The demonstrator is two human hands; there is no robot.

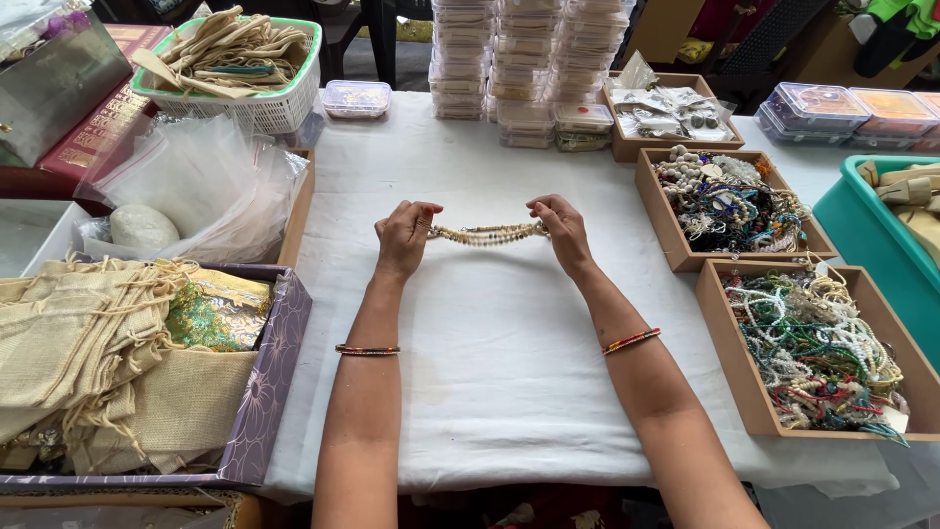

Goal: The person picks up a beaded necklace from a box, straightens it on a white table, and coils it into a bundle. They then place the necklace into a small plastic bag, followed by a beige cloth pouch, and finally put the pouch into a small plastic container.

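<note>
A jewellery packing workshop: wooden trays of beaded necklaces [818, 353], stacked clear plastic boxes [529, 59], cloth pouches [88, 343].

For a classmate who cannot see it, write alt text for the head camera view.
Two bare hands, the left hand and the right hand, hold a cream beaded multi-strand necklace stretched between them above a white cloth-covered table. Wooden trays of mixed coloured bead jewellery sit to the right, beige drawstring cloth pouches to the left.

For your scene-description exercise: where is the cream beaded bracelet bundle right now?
In the head view, the cream beaded bracelet bundle hangs stretched between the left hand and right hand, above the middle of the white tablecloth.
</note>
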